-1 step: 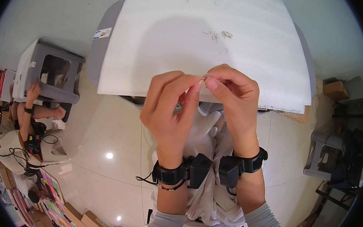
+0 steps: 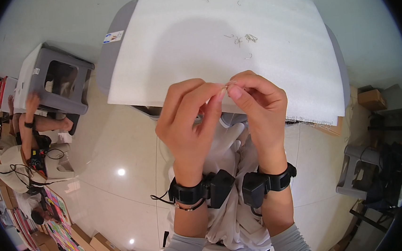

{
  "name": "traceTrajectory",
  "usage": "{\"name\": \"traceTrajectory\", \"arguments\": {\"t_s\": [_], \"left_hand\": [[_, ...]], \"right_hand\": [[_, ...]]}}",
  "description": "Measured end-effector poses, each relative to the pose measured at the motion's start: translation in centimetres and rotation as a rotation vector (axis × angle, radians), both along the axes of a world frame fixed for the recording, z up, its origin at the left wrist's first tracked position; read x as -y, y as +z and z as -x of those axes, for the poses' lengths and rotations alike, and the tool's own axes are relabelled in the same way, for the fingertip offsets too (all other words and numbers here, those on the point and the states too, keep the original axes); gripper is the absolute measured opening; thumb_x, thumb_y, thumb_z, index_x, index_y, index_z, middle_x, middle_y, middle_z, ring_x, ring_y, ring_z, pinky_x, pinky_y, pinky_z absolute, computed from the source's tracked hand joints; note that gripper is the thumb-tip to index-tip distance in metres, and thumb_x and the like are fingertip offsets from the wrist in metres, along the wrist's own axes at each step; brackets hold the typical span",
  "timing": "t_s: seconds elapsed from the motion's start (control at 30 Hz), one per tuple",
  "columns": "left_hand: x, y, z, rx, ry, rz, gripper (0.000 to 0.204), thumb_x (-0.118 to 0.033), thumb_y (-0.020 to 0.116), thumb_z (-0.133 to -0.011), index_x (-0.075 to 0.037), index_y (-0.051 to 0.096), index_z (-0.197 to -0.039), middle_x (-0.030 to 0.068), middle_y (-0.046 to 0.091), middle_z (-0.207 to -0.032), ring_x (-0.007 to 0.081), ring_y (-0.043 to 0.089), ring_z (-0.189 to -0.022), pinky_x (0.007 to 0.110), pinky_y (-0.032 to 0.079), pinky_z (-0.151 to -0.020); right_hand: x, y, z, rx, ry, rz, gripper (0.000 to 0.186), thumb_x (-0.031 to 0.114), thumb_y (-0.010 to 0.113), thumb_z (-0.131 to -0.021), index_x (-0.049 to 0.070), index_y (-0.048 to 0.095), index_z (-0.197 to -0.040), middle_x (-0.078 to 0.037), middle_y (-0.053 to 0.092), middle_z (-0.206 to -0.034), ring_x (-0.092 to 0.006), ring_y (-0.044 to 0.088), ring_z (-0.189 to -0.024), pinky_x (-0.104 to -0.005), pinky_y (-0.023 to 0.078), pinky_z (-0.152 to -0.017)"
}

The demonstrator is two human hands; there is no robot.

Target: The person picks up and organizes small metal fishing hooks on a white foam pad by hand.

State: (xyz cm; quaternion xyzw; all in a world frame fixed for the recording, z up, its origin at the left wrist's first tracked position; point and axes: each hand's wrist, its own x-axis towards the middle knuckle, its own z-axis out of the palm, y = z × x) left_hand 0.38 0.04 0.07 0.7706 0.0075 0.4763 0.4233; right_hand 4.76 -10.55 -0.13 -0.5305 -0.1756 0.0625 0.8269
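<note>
Both hands together pinch a tiny thin piece

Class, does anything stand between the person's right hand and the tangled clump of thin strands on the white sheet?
Only one loose strand, lying on the white sheet between the right hand and the clump; nothing else visible stands in the way.

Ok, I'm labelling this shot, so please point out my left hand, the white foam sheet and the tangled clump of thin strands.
Left hand [image 2: 185,119]: head view, middle of the hand.
White foam sheet [image 2: 297,63]: head view, bare right part.
Tangled clump of thin strands [image 2: 251,38]: head view, its middle.
</note>
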Motion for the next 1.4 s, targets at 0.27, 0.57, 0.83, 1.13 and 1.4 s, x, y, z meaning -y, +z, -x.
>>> {"name": "traceTrajectory", "arguments": {"t_s": [0.27, 0.57, 0.83, 1.13, 1.4], "left_hand": [[0.5, 0.2, 0.1, 0.056, 0.117, -0.158, 0.025, 0.008, 0.071, -0.063, -0.005, 0.067, -0.084, 0.0043, 0.059, -0.079, 0.0144, 0.054, -0.058, 0.024, 0.043, -0.047], [0.6, 0.3, 0.4, 0.094, 0.136, -0.256, 0.026, 0.006, 0.072, -0.059, -0.006, 0.066, -0.082, 0.0038, 0.058, -0.078, 0.0165, 0.053, -0.057, 0.024, 0.042, -0.047], [0.9, 0.6, 0.2, 0.029, 0.046, 0.182, 0.019, 0.007, 0.07, -0.069, -0.005, 0.067, -0.084, 0.0041, 0.06, -0.081, 0.0093, 0.05, -0.056, 0.022, 0.04, -0.047], [1.1, 0.5, 0.2, 0.019, 0.087, 0.108, 0.02, 0.006, 0.072, -0.068, -0.005, 0.068, -0.084, 0.0035, 0.061, -0.081, 0.0091, 0.052, -0.058, 0.021, 0.041, -0.047], [1.1, 0.2, 0.1, 0.029, 0.181, -0.071, 0.025, 0.008, 0.071, -0.062, -0.006, 0.067, -0.083, 0.0035, 0.061, -0.078, 0.014, 0.056, -0.061, 0.023, 0.044, -0.049]], "right_hand": [[-0.1, -0.3, -0.2, 0.13, -0.035, -0.04, 0.01, -0.007, 0.065, -0.079, 0.0, 0.063, -0.086, -0.003, 0.059, -0.081, -0.0071, 0.046, -0.069, -0.0207, 0.038, -0.059], [0.3, 0.0, -0.2, 0.131, 0.0, -0.054, 0.011, -0.007, 0.064, -0.079, -0.001, 0.064, -0.088, -0.004, 0.06, -0.082, -0.0076, 0.047, -0.069, -0.0212, 0.039, -0.06], [0.8, 0.6, 0.0, 0.032, 0.024, -0.044, 0.012, -0.006, 0.065, -0.079, 0.0, 0.064, -0.089, -0.002, 0.061, -0.083, -0.0046, 0.046, -0.066, -0.0193, 0.038, -0.058], [0.6, 0.7, 0.4, 0.304, -0.193, 0.2, 0.017, -0.005, 0.068, -0.075, 0.001, 0.068, -0.09, -0.006, 0.064, -0.085, -0.0045, 0.049, -0.058, -0.0173, 0.036, -0.05], [0.3, 0.9, 0.8, 0.23, -0.264, 0.262, 0.017, -0.003, 0.069, -0.074, 0.002, 0.071, -0.09, -0.007, 0.067, -0.083, -0.0055, 0.051, -0.058, -0.0171, 0.037, -0.047]]}}
